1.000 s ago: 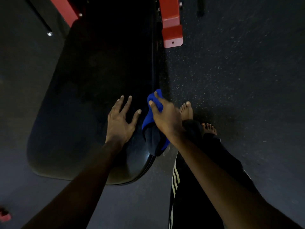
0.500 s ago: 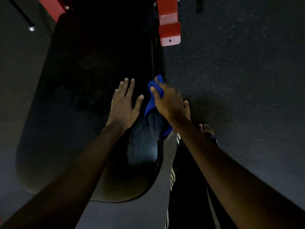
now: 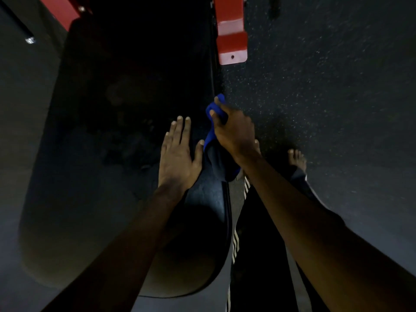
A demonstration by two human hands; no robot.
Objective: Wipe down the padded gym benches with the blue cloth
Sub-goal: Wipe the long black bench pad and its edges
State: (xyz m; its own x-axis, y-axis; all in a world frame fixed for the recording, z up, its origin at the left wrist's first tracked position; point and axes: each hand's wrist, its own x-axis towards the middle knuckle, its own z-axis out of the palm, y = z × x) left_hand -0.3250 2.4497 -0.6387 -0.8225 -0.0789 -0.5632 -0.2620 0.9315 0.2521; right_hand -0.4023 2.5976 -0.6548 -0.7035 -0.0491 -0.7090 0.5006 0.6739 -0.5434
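Head view: the right hand (image 3: 234, 131), a little right of the frame's centre, grips the blue cloth (image 3: 209, 139). Its fingers and thumb curl over the upper folds, so bright blue shows above and to the left of the knuckles, while the rest of the cloth hangs below the hand in shadow. The cloth lies against the right edge of the padded bench (image 3: 101, 154), where the black pad turns down toward the floor. Just left of it the left hand (image 3: 179, 161) rests flat on the pad, fingers straight and close together. Its thumb is spread toward the cloth, and whether the two touch cannot be told. Both forearms reach in from the bottom of the frame. The bench fills the left and middle, with its rounded near end at lower centre and its far end lost in darkness at the top. A red frame piece (image 3: 231, 30) stands at top centre, just beside the pad's right edge, and a second red bar (image 3: 60, 7) crosses the upper left corner. Dark speckled flooring (image 3: 326, 86) covers the right side. A bare foot (image 3: 297, 158) stands right of the right wrist, above dark trousers (image 3: 258, 244) with white stripes at lower centre
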